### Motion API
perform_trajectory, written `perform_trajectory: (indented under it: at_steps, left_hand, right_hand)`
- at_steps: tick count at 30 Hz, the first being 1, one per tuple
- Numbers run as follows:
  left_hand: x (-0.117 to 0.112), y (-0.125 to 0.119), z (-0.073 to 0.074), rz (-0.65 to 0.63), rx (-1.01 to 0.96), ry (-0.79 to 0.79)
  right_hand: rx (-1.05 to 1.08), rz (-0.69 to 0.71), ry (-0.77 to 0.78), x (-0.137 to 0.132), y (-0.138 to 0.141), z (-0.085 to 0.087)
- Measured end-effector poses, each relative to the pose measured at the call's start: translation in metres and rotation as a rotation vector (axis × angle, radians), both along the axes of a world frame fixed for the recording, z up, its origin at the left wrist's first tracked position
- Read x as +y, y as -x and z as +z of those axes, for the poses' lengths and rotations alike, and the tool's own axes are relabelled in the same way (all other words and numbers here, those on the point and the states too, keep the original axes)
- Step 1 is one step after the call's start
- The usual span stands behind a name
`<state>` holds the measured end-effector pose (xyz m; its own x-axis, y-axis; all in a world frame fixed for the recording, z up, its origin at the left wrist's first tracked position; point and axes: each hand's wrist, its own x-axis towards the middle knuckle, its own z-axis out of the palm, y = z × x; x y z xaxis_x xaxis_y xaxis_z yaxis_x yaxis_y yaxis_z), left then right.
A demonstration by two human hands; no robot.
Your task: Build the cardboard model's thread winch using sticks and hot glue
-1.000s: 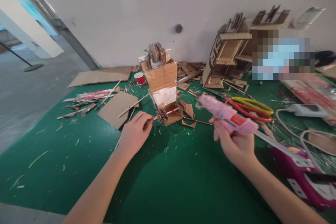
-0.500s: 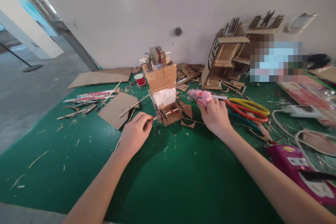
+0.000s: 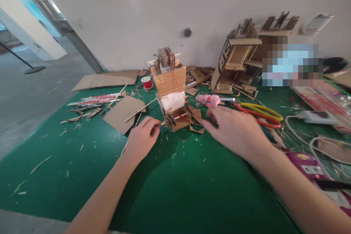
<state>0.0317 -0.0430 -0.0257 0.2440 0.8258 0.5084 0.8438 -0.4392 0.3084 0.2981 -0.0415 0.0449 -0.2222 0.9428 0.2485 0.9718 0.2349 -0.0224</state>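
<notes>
A cardboard model stands upright mid-table, with stacked cardboard discs on a wooden stick at its top. Red thread runs from those discs down to a lower stick. At the model's lower left side my left hand pinches the end of a thin wooden stick, next to small cardboard discs. My right hand hovers right of the model with its fingers apart, holding nothing. Just beyond it lies a pink glue gun with a white glue stick in its back.
A red thread spool and a flat cardboard piece lie to the left. Cardboard scraps and a larger cardboard structure stand against the wall. Rightward are red-and-yellow-handled tools, a white cable and a magenta power strip.
My right hand has let go of the glue gun, leaving it on the table, and has drawn back toward me with its fingers loosened. My left hand stays on the stick.
</notes>
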Motion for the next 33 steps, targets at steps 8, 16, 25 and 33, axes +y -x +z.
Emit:
perform_trajectory:
  at_steps: [8,16,25,33]
  left_hand:
    - [0.0,0.0,0.0,-0.009,0.003,-0.034]
    - [0.0,0.0,0.001,-0.014,0.004,-0.032]
    - [-0.002,-0.001,0.001,-0.01,0.03,-0.062]
    - [-0.003,-0.002,0.001,-0.039,0.021,-0.015]
  right_hand:
    - [0.024,0.161,-0.172,0.01,0.039,-0.053]
    - [0.186,0.218,-0.214,0.009,0.036,-0.066]
    - [0.344,0.236,-0.068,0.009,0.04,-0.071]
    - [0.287,0.251,-0.103,0.008,0.042,-0.073]
